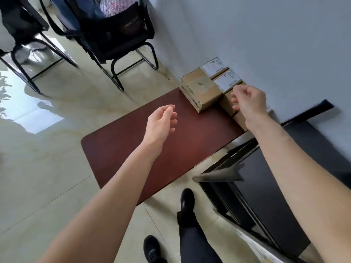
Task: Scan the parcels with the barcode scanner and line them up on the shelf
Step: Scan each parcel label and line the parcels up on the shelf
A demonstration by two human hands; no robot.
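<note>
Glossy beige floor tiles (pixel 47 168) are surrounding the reddish-brown tabletop (pixel 133 149), where cardboard parcels (pixel 201 90) are sitting against the wall. We are holding our left hand (pixel 161 123) and right hand (pixel 248 100) loosely curled, gripping nothing.

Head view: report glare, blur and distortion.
Head view: window glare on the glossy floor at left; chairs at the top edge are smeared; wide-angle tilt slants the wall and brown tabletop; parcels and both hands are fairly sharp.
</note>
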